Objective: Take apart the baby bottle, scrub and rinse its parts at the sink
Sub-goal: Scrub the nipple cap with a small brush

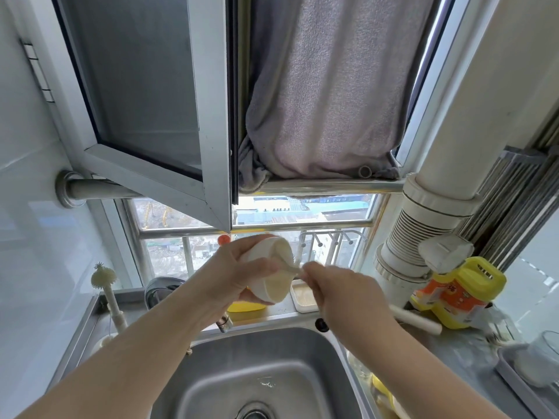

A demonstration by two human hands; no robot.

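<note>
While the left hand grips the cream plastic bottle collar, likely light and slippery, right hand at 3 o'clock pinches a thin brush.

Daylight pours in through the window ahead of me, soft and shadowless, my hands slightly motion-blurred, the frame's edges bowed by the wide lens.

Single head cam, wide-angle, fwd and down over sink, close on hands, window above.
</note>
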